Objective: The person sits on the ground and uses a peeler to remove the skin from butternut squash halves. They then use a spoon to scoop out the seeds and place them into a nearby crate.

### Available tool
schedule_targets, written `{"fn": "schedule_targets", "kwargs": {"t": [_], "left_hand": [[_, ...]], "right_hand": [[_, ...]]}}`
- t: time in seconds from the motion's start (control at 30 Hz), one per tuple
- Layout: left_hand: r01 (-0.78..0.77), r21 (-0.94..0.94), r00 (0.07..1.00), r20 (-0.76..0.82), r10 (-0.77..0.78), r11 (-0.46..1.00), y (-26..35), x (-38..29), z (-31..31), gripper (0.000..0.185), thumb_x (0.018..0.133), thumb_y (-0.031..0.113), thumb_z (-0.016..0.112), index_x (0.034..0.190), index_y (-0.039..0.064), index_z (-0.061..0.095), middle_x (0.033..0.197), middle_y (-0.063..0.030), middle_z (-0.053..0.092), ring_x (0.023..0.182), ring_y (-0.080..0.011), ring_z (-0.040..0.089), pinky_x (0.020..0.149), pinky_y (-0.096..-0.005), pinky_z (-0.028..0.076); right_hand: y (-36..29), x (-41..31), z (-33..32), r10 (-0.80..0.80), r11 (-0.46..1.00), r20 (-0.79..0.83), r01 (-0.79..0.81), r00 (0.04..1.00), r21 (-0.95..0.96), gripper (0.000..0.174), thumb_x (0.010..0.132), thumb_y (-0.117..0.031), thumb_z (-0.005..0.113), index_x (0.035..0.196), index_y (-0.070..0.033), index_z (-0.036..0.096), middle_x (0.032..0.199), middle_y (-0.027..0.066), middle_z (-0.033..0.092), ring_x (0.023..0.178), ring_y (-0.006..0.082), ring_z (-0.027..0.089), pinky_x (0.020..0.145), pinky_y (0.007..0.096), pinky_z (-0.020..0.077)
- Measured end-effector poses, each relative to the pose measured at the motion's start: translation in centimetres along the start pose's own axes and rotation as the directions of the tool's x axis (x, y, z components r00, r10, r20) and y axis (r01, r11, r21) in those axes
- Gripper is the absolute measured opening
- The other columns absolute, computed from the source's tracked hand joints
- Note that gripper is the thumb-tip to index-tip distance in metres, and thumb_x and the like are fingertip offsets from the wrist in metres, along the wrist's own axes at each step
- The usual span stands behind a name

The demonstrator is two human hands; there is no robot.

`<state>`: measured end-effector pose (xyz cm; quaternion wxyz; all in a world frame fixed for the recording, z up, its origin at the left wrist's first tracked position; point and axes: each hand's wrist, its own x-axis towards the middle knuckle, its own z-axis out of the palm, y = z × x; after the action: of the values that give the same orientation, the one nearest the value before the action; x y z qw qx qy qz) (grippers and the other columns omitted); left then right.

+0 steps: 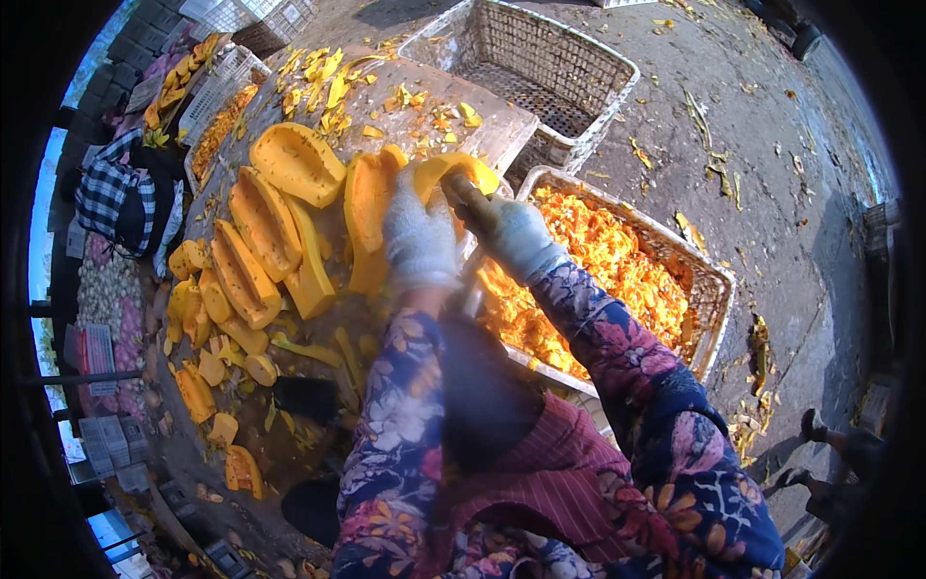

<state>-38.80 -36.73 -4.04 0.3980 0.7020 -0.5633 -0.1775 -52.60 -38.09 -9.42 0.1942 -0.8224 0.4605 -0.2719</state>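
Note:
Both my hands wear pale knit gloves. My left hand (421, 235) grips a cut piece of orange squash (457, 170), its hollow turned towards me. My right hand (512, 228) reaches into that hollow, its brown-stained fingers curled at the rim. Whether it holds a tool there is hidden. Left of my left hand, a hollowed squash half (367, 217) stands on the board. Further left lie more squash halves (264, 221), some dotted with dark specks. Below my right forearm sits a plastic crate (712, 318) filled with wet orange squash pulp (615, 253).
Yellow peelings (318, 79) litter the wooden board (477, 90) ahead. Beyond it stands a dirty white mesh crate (571, 54). Smaller squash pieces (210, 369) lie at lower left. A person in a checked garment (116, 192) is at far left; another person's feet (803, 449) show at right.

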Motion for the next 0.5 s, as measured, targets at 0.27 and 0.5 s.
{"fn": "schedule_targets", "kwargs": {"t": [0.27, 0.5], "left_hand": [[-0.028, 0.178, 0.999, -0.041, 0.036, 0.984, 0.0, 0.7, 0.5, 0.048, 0.094, 0.014, 0.066, 0.141, 0.01, 0.054, 0.125, -0.0234, 0.067, 0.115, -0.0412, 0.065, 0.096, -0.0489, 0.052], [-0.025, 0.158, 1.0, -0.012, 0.027, 0.987, -0.5, 0.8, 0.4, 0.044, 0.096, 0.014, 0.066, 0.138, 0.005, 0.056, 0.123, -0.0226, 0.069, 0.115, -0.039, 0.066, 0.098, -0.0441, 0.052]], "right_hand": [[3.2, -5.9, 3.4, 0.316, 0.907, 0.198, -0.357, 0.928, 0.223, 0.044, 0.107, -0.032, 0.052, 0.15, -0.022, 0.046, 0.108, 0.0242, 0.071, 0.098, 0.0419, 0.07, 0.083, 0.0461, 0.0542], [0.5, -5.8, 1.3, 0.15, 0.919, -0.138, -0.087, 0.979, 0.384, 0.043, 0.104, -0.026, 0.059, 0.145, -0.021, 0.049, 0.102, 0.0206, 0.072, 0.09, 0.0405, 0.072, 0.073, 0.0482, 0.0566]]}}
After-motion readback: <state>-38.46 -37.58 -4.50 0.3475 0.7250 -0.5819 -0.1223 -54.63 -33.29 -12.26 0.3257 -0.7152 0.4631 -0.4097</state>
